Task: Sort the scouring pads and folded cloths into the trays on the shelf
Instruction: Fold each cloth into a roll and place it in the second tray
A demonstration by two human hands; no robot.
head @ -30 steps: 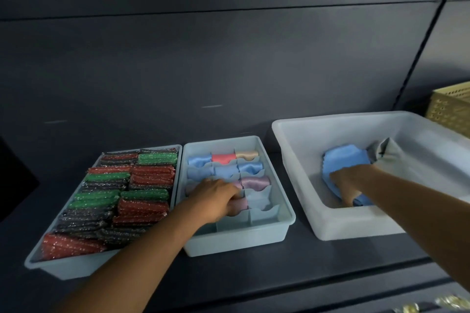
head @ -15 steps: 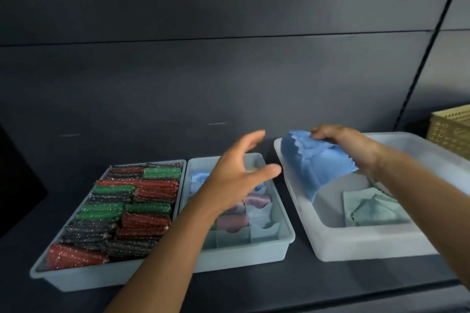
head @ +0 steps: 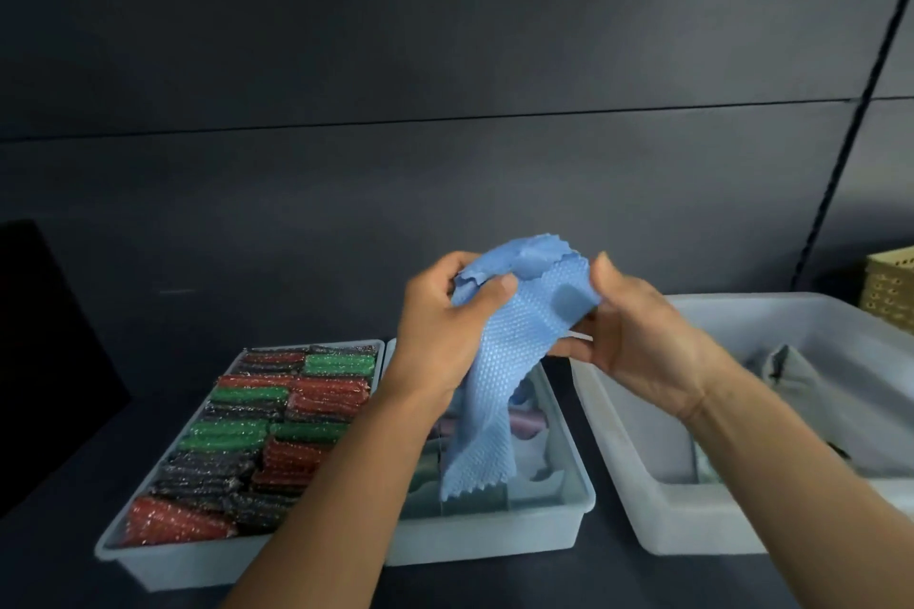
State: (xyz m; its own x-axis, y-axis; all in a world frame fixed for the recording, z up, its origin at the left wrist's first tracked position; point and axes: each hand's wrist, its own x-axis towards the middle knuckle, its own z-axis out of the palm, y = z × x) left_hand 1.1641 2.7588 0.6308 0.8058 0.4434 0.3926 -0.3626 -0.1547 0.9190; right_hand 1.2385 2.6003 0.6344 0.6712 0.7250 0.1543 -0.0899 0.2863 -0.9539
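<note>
Here, left hand (head: 440, 331) and right hand (head: 638, 336) both pinch the top edge of the blue cloth (head: 504, 351), which hangs above the divided tray (head: 569, 519); scouring pads (head: 257, 440) fill the neighbouring tray (head: 163, 564)

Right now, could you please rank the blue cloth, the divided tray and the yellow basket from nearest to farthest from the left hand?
1. Blue cloth, gripped in the left hand.
2. Divided tray, just below it.
3. Yellow basket, far right.
</note>
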